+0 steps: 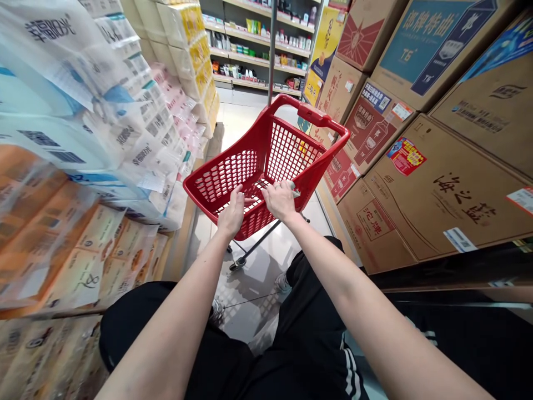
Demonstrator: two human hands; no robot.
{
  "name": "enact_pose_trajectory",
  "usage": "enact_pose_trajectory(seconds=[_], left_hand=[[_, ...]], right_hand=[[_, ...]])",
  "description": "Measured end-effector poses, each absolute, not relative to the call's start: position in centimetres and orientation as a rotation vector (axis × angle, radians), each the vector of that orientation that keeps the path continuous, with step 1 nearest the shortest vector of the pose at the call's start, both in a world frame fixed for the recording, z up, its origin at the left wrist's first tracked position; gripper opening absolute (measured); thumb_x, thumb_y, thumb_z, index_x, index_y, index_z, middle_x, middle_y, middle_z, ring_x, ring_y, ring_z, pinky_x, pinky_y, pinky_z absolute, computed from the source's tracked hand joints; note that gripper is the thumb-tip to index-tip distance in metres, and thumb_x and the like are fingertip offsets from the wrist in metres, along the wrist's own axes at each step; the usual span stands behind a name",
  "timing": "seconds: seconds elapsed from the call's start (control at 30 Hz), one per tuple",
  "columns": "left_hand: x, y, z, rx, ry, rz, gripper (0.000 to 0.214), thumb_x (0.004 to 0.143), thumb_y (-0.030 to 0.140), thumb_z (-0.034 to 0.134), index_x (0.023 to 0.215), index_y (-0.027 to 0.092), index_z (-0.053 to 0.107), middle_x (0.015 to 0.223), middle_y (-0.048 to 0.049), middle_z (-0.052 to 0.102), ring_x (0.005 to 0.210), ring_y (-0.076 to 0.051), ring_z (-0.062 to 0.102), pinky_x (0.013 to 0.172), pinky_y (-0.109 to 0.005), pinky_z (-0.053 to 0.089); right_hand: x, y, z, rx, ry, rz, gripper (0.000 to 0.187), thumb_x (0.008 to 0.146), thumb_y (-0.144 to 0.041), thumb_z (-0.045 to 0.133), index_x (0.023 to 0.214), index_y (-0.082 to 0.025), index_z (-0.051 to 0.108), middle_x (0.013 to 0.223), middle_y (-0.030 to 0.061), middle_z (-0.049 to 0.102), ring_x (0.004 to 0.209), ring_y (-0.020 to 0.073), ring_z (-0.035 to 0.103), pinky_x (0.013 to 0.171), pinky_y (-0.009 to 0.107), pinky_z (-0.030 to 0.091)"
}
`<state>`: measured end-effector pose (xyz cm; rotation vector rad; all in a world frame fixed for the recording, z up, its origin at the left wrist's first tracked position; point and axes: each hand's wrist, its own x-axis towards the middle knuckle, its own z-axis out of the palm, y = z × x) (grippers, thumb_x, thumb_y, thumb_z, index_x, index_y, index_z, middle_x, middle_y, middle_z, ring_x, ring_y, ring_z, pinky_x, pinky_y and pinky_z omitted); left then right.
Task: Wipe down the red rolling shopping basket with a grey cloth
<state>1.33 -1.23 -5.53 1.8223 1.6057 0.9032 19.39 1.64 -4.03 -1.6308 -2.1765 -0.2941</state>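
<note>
Lower left of the frame: orange-and-cream plastic-wrapped packs (pixel 37 194), stacked. Upper left: white-and-blue plastic-wrapped packs (pixel 125 100), a tall pile, partly blurred. Top, left of centre: yellow-and-white block-shaped packs (pixel 183 44), in a column. Centre: one bare left hand (pixel 233 211), thumb raised, fingers loosely apart, grasping nothing visible, at the near side of the cart; one red plastic shopping cart (pixel 260 136) with latticed walls, mid-frame; behind it, top centre, pale store shelves (pixel 258 61) of small bottles and tubes. Right of centre: one bare right hand (pixel 280 200), fingers bent over the cart's near side, a small pale item at its fingers; whether gripped, cannot tell. Right: brown printed cardboard cartons (pixel 416 194), stacked.
</note>
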Motion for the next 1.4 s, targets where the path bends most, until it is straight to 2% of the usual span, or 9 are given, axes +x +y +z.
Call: enact_pose_trajectory(seconds=[0.13, 0.27, 0.33, 0.43, 0.53, 0.8, 1.03, 1.17, 1.4], left_hand=[[1.1, -1.4, -5.2, 1.693, 1.528, 0.985, 0.062, 0.099, 0.058, 0.015, 0.152, 0.029, 0.030, 0.117, -0.0039, 0.073, 0.111, -0.023, 0.066, 0.101, -0.043, 0.042], [-0.3, -1.0, -5.2, 1.744, 1.435, 1.064, 0.064, 0.099, 0.057, 0.018, 0.150, 0.022, 0.034, 0.119, -0.0085, 0.071, 0.111, -0.023, 0.065, 0.101, -0.043, 0.043], [-1.6, -0.4, -5.3, 1.937, 1.463, 0.986, 0.061, 0.097, 0.055, 0.025, 0.143, 0.020, 0.045, 0.121, -0.0107, 0.070, 0.112, -0.024, 0.064, 0.104, -0.044, 0.041], [-3.9, 0.9, -5.9, 2.363, 1.647, 0.569, 0.056, 0.094, 0.051, 0.029, 0.103, 0.017, 0.073, 0.105, -0.0139, 0.075, 0.107, -0.029, 0.066, 0.112, -0.050, 0.029], [-5.0, 1.8, -6.6, 2.561, 1.743, 0.108, 0.068, 0.095, 0.048, 0.020, 0.069, 0.015, 0.074, 0.080, -0.0174, 0.075, 0.093, -0.031, 0.069, 0.105, -0.048, 0.035], [-3.1, 1.1, -7.0, 2.594, 1.911, -0.009, 0.074, 0.096, 0.041, 0.011, 0.086, 0.009, 0.077, 0.079, -0.0213, 0.073, 0.082, -0.034, 0.069, 0.080, -0.046, 0.041], [-2.5, -0.1, -6.2, 2.613, 1.988, 0.019, 0.075, 0.096, 0.037, 0.008, 0.091, 0.006, 0.076, 0.085, -0.0232, 0.073, 0.082, -0.034, 0.069, 0.080, -0.046, 0.039], [-2.0, -0.6, -6.0, 2.587, 2.006, 0.041, 0.075, 0.097, 0.038, 0.008, 0.091, 0.005, 0.076, 0.083, -0.0221, 0.074, 0.083, -0.032, 0.069, 0.081, -0.044, 0.039], [-0.4, -0.8, -6.2, 2.625, 1.908, 0.113, 0.073, 0.097, 0.036, 0.011, 0.090, 0.006, 0.077, 0.085, -0.0231, 0.073, 0.085, -0.034, 0.069, 0.078, -0.045, 0.036]], right_hand=[[18.6, 0.8, -4.4, -1.527, -2.259, -0.176, 0.044, 0.106, -0.042, 0.029, 0.099, -0.018, 0.066, 0.106, 0.0118, 0.067, 0.105, 0.0260, 0.050, 0.102, 0.041, 0.030], [19.8, 1.7, -3.7, -1.397, -2.392, -0.085, 0.045, 0.107, -0.040, 0.027, 0.095, -0.019, 0.066, 0.104, 0.0075, 0.068, 0.099, 0.0220, 0.052, 0.093, 0.037, 0.031], [20.4, 2.3, -3.5, -1.378, -2.422, -0.045, 0.046, 0.107, -0.038, 0.027, 0.093, -0.019, 0.066, 0.102, 0.0062, 0.069, 0.095, 0.0203, 0.053, 0.090, 0.035, 0.031], [20.9, 3.2, -3.5, -1.389, -2.416, -0.007, 0.047, 0.108, -0.037, 0.026, 0.091, -0.019, 0.067, 0.099, 0.0050, 0.070, 0.095, 0.0189, 0.055, 0.087, 0.034, 0.031], [21.3, 3.7, -3.6, -1.410, -2.415, 0.018, 0.050, 0.108, -0.037, 0.025, 0.088, -0.020, 0.068, 0.095, 0.0039, 0.070, 0.094, 0.0184, 0.055, 0.086, 0.034, 0.030], [20.6, 2.1, -4.3, -1.498, -2.293, -0.134, 0.043, 0.106, -0.040, 0.029, 0.097, -0.019, 0.065, 0.103, 0.0083, 0.066, 0.101, 0.0236, 0.050, 0.096, 0.037, 0.030], [17.5, -1.6, -5.3, -1.339, -2.343, -0.158, 0.040, 0.105, -0.041, 0.030, 0.104, -0.020, 0.064, 0.110, 0.0088, 0.063, 0.109, 0.0245, 0.048, 0.104, 0.037, 0.029], [18.6, -0.9, -4.8, -1.240, -2.489, -0.153, 0.041, 0.106, -0.040, 0.029, 0.105, -0.020, 0.064, 0.108, 0.0086, 0.065, 0.106, 0.0238, 0.051, 0.101, 0.038, 0.032], [21.0, 3.0, -3.5, -1.521, -2.394, -0.108, 0.046, 0.107, -0.037, 0.025, 0.095, -0.019, 0.066, 0.095, 0.0088, 0.069, 0.096, 0.0225, 0.057, 0.095, 0.037, 0.035]])
